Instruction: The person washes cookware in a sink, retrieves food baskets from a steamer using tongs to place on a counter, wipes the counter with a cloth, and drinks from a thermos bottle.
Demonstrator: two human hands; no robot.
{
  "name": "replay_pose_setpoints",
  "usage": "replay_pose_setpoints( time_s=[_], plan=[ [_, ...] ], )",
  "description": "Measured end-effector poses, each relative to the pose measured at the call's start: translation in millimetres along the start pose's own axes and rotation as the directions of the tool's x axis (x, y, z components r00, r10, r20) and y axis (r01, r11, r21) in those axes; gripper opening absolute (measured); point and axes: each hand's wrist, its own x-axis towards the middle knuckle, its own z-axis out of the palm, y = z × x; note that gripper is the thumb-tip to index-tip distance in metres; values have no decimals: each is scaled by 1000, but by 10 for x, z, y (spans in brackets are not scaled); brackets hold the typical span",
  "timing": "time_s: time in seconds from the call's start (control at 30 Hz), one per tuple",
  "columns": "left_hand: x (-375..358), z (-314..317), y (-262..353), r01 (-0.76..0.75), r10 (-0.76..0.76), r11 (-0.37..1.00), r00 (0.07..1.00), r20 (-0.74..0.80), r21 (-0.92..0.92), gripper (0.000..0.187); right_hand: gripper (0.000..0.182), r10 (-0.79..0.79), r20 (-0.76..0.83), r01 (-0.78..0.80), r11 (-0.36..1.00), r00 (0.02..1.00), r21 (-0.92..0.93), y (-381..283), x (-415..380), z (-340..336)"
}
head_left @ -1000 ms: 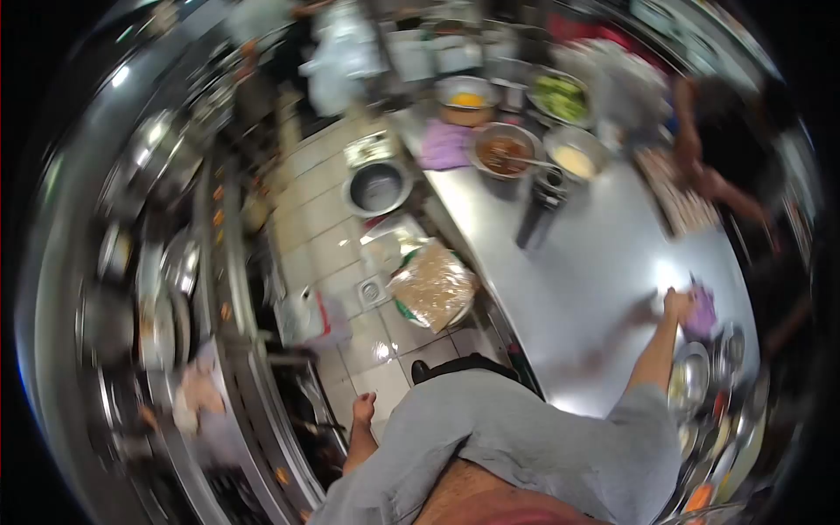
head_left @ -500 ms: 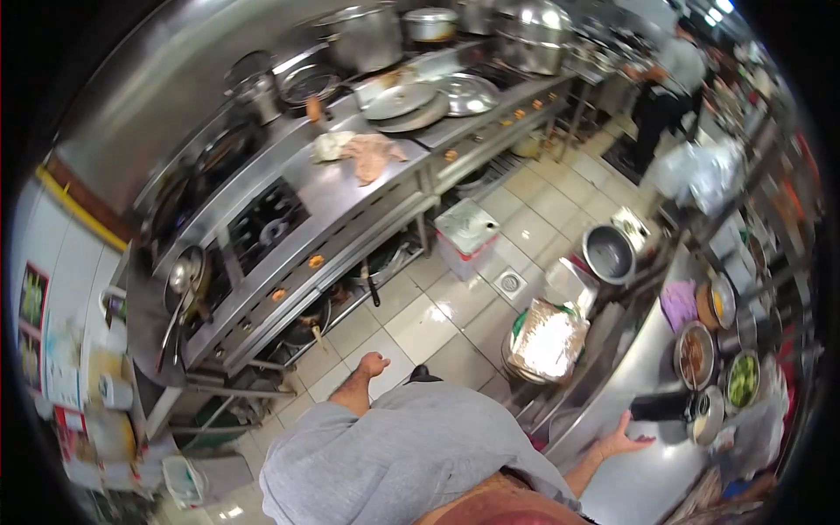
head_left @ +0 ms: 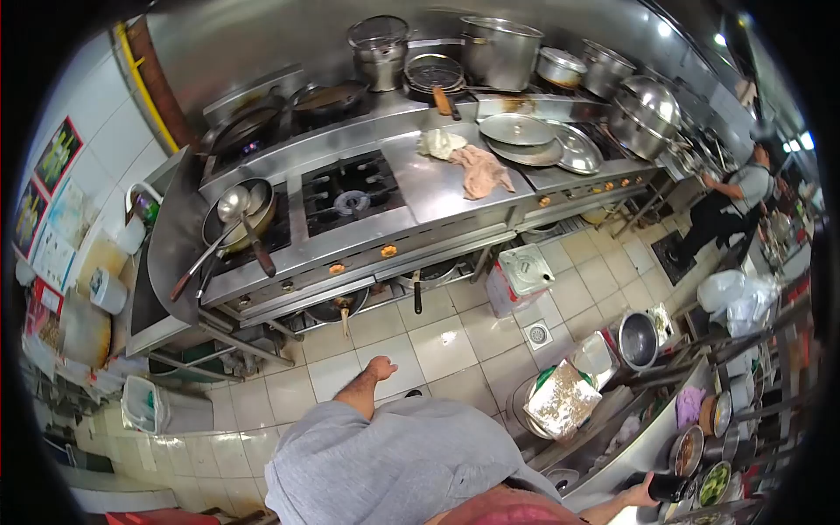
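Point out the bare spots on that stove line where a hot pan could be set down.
The flat steel between the open burner and the pink cloth is bare. Right of the cloth, lids fill the top. Left, a wok with ladles takes its burner. The back shelf is packed with pots.

Head view—down (wide) over stove (head_left: 350, 203).

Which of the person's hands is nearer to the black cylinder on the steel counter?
The right hand. It is at the black cylinder on the steel counter, apparently touching it. The left hand hangs free over the tiled floor, far off to the left in the view.
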Motion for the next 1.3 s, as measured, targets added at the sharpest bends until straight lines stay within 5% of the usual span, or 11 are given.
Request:
replay_pose_setpoints(
  time_s=[0.17,0.2,0.3,0.4,0.43,0.47,0.63,0.8,1.07,1.17,1.3],
  plan=[
    [3,-96,-484,58,-63,996,995,77,67,50,82,-51,-26,51,999,998,-8,351,-84,7],
    [-16,-136,-556,38,-46,995,995,86,94,49,79,35,31,-33,998,999,-57,349,-203,-6],
    [-16,-237,-712,-24,10,988,996,94,152,49,76,208,185,-196,977,961,-83,-573,-750,-75],
    [43,-287,-706,-49,33,986,994,104,161,48,66,169,228,-187,981,959,56,-1023,-1179,20],
    [92,-294,-666,-17,3,990,995,100,140,48,64,200,283,-284,911,938,300,-1417,-1377,98],
    [133,-270,-609,-56,37,984,993,114,170,48,63,113,343,-204,949,933,242,-1592,-1442,130],
    [281,-3,-269,-25,30,991,999,36,-132,40,68,50,655,-255,941,754,222,-2448,-1736,360],
    [468,114,-28,-87,105,978,990,89,-189,42,86,-102,825,-264,919,556,291,-3162,-1956,562],
    [187,0,-142,57,-36,975,995,98,-215,43,96,-641,674,-115,688,368,717,-4076,-1880,656],
    [108,52,-315,82,-53,968,991,125,-237,40,95,-758,522,-136,513,391,847,-4214,-1840,746],
    [-153,80,-347,162,-112,935,979,172,-314,33,95,-763,541,-215,496,354,841,-4277,-1826,843]
  ],
)
